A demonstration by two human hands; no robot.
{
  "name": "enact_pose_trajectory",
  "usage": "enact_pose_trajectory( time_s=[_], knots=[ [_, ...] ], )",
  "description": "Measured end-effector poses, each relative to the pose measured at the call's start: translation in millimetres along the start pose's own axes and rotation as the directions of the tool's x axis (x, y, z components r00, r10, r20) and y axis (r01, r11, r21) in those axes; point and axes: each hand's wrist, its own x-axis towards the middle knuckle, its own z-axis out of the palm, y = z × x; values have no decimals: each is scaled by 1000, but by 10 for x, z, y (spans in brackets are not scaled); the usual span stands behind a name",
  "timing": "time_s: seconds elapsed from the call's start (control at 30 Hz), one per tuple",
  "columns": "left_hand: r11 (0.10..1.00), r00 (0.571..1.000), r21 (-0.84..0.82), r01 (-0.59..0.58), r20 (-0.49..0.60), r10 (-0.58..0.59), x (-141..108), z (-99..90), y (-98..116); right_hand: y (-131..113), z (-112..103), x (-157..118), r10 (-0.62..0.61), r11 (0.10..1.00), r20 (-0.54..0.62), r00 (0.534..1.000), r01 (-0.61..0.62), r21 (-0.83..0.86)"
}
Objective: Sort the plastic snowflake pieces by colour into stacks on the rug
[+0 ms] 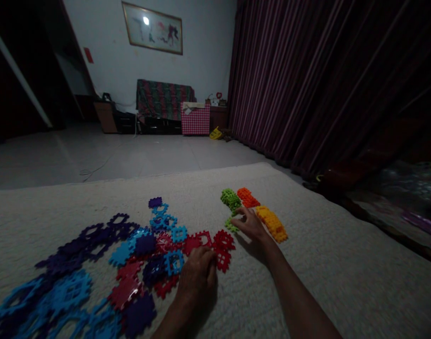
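Note:
My right hand (251,225) reaches over the mat, its thumb and fingers curled in on a green toothed interlocking tile (231,225). Just beyond lies a row of stacked green tiles (231,198), with orange tiles (248,197) beside it. A yellow row of tiles (272,223) sits right of this hand. My left hand (199,270) rests low with its fingers curled under, against red tiles (223,259); its fingertips are hidden, so anything in them cannot be made out.
Loose dark purple tiles (95,240), light blue tiles (69,291) and more red tiles (127,288) lie spread at the left, overlapping on the pale quilted mat (328,263). A purple curtain (272,80) hangs at the right. Past the mat's far edge is tiled floor (158,157).

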Motion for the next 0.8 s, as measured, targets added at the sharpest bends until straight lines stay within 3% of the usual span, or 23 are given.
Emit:
enact_pose_trajectory(
  time_s=[0.1,0.2,0.4,0.63,0.8],
  knots=[
    [1000,1000,7,0,0,0,-6,4,1,-26,12,74,115,992,-74,991,-118,-38],
    [1000,1000,18,1,-14,-1,-14,9,10,-81,76,158,153,979,-136,979,-169,-117],
    [1000,1000,21,-9,-6,10,-14,28,-17,-151,196,226,217,954,-115,969,-235,-184],
    [998,1000,56,-3,16,3,-14,25,-1,-166,177,299,313,919,-31,949,-311,-245],
    [998,1000,51,-21,-6,22,-22,11,28,-133,171,287,278,929,-49,959,-282,-242]
  ],
)
